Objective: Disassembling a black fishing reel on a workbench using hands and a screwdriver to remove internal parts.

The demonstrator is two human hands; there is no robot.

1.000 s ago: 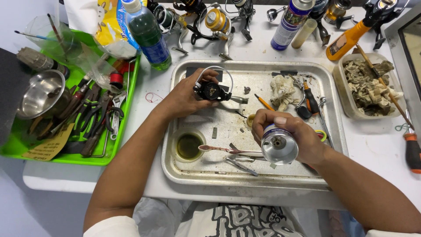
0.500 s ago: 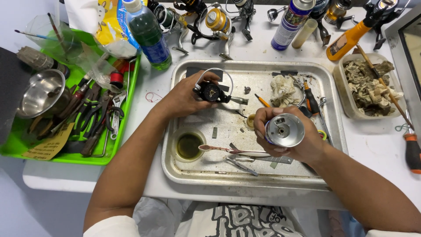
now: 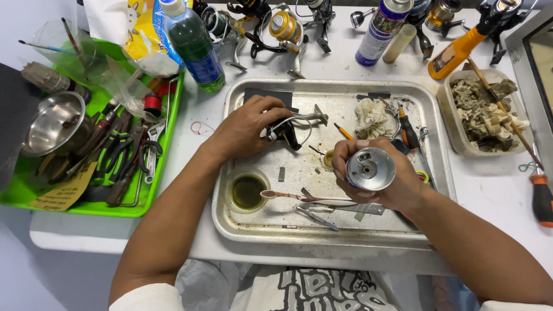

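Spool (image 3: 370, 169), silver, sits gripped in curled right hand (image 3: 385, 179) at tray's (image 3: 322, 229) 4 o'clock; left hand (image 3: 249, 128) fingers closed around black reel body (image 3: 283, 131) at 11 o'clock; best to keep reel pinned flat, spool bore level.

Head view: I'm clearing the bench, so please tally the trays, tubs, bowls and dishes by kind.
Green plastic tray: 1
Metal tray: 1
Steel bowl: 1
Clear plastic tub: 1
Small dish of dark liquid: 1
Total: 5
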